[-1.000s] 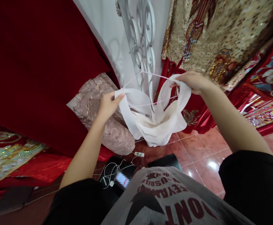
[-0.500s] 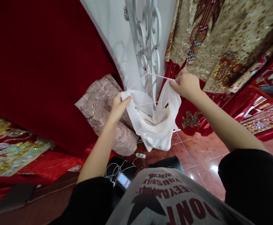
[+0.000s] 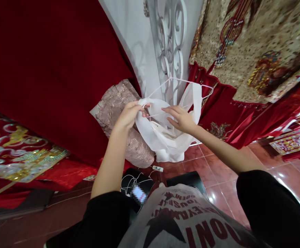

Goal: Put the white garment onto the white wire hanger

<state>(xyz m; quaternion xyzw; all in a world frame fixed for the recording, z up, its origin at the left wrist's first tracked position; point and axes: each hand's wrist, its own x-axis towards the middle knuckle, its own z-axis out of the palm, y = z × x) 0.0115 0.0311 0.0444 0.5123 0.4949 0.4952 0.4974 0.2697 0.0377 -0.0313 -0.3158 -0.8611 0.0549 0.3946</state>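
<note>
A thin white garment (image 3: 169, 146) drapes in a loose loop from a slim, pale clothes hanger (image 3: 157, 89). The hanger's hook end is at the scrollwork frame, and its right end pokes out past the garment's right strap. My left hand (image 3: 129, 115) is closed on the garment's left shoulder, fingers curled at its upper edge near the hanger. Over the neck opening, my right hand (image 3: 181, 119) reaches leftward with its fingers stretched out and apart. Nothing shows in its grasp; whether its fingertips touch the cloth, I cannot tell.
White metal scrollwork (image 3: 179, 41) rises behind the hanger. Dark red cloth (image 3: 62, 62) and crinkled pink fabric (image 3: 114, 100) hang at left, a gold sequined garment (image 3: 243, 65) at right. On my lap lies a phone (image 3: 139, 193) with white cables. Red tiles (image 3: 217, 168) cover the floor.
My right hand has let go of the garment's right shoulder and moved left and down over the neck opening. The hanger's right end now shows. My left hand stays at the left shoulder.
</note>
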